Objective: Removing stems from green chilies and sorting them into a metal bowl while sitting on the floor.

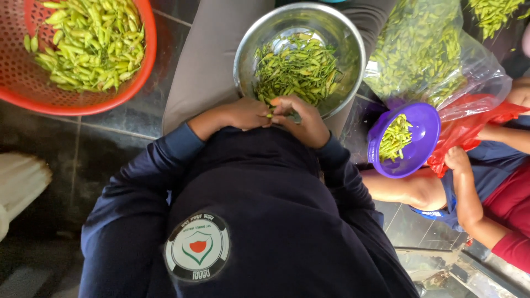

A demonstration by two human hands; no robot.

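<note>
Presently, both the left hand [238,115] and right hand [298,118] pinch, apparently, one green chili [270,114] at the steel bowl [243,52] rim; best snapped close over the bowl.

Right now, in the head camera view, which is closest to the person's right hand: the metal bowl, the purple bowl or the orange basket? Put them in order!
From the right hand:
1. Metal bowl, right in front, on the lap; the hand is at its rim.
2. Purple bowl, off to the right.
3. Orange basket, far left, on the floor.
</note>
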